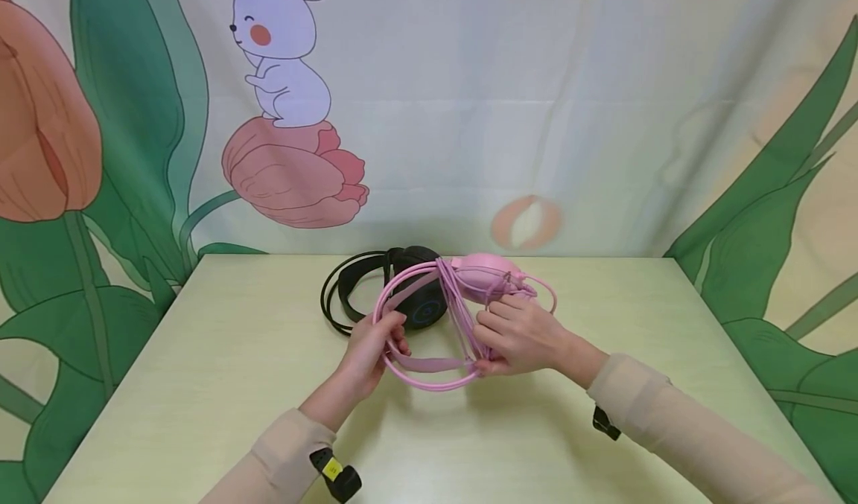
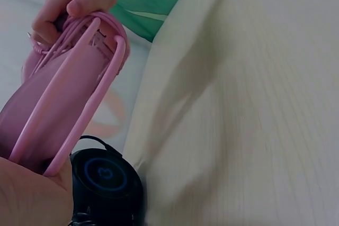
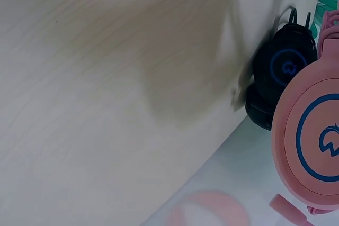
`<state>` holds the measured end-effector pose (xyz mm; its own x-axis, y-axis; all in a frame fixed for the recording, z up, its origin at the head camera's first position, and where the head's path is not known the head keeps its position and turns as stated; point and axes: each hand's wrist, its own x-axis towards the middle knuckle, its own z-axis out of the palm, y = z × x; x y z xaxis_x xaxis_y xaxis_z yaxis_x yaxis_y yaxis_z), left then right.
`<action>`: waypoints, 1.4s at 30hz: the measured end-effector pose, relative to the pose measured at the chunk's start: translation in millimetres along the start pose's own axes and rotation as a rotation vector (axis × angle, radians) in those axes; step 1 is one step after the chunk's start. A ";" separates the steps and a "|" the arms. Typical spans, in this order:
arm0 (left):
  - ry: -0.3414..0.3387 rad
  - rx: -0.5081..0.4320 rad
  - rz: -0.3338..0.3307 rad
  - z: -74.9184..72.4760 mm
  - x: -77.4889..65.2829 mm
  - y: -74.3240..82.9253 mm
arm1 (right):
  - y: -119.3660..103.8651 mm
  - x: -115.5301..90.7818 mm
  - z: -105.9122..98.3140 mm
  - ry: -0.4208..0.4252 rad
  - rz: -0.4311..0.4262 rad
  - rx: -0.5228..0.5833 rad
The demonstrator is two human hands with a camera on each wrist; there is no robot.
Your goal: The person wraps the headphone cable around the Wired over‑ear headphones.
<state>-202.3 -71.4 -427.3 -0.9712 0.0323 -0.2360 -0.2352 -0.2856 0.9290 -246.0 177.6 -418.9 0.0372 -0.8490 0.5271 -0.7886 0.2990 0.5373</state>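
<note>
A pink headset (image 1: 479, 275) is held up over the table, its headband loop (image 1: 429, 386) toward the left and a round ear cup at the back right. My left hand (image 1: 372, 348) grips the headband at its left side. With curled fingers, my right hand (image 1: 519, 334) holds the other end, where a bundle of pink cable (image 1: 457, 307) crosses the loop. In the right wrist view, the pink ear cup (image 3: 302, 130) shows a blue ring and logo, with a short microphone boom (image 3: 288, 210) below it. The right hand partly hides the second ear cup.
Black headphones (image 1: 422, 307) lie on the table just behind the pink headset, their headband pointing left. The pale wooden table (image 1: 201, 385) ends at the back against a printed curtain (image 1: 429, 117) with a rabbit and tulips.
</note>
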 end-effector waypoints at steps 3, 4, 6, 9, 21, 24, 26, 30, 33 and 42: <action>-0.012 0.036 -0.004 -0.6 2.7 -1.6 | 1.6 -1.3 -1.9 -0.040 0.001 -0.012; -0.022 0.051 -0.004 -0.8 3.6 -2.3 | 2.2 -1.7 -2.8 -0.057 0.002 -0.020; -0.043 0.079 -0.004 -1.2 5.4 -3.2 | 3.2 -2.5 -4.3 -0.078 0.003 -0.023; -0.085 0.110 -0.003 -2.4 7.7 -4.5 | 4.7 -4.6 -5.3 -0.082 0.000 -0.027; -0.210 0.270 0.012 -12.2 16.6 -9.8 | 7.4 -15.7 -5.1 -0.090 0.014 -0.039; -0.196 0.278 0.010 -16.4 17.9 -11.4 | 9.0 -20.4 -4.4 -0.075 0.035 -0.050; -0.191 0.293 0.013 -19.5 18.1 -12.0 | 11.0 -24.4 -3.6 -0.053 0.056 -0.052; -0.182 0.343 0.027 -26.1 17.1 -12.0 | 16.2 -32.7 -3.9 -0.042 0.098 -0.051; -0.158 0.368 0.033 -30.0 15.6 -11.3 | 20.1 -37.9 -5.2 -0.061 0.127 -0.061; -0.103 0.411 0.047 -40.6 17.4 -13.1 | 32.0 -56.3 -3.6 -0.092 0.228 -0.099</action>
<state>-214.6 -106.0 -455.2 -0.9751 0.1294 -0.1801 -0.1656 0.1155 0.9794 -271.1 236.5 -429.0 -0.1937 -0.7895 0.5823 -0.7063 0.5242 0.4758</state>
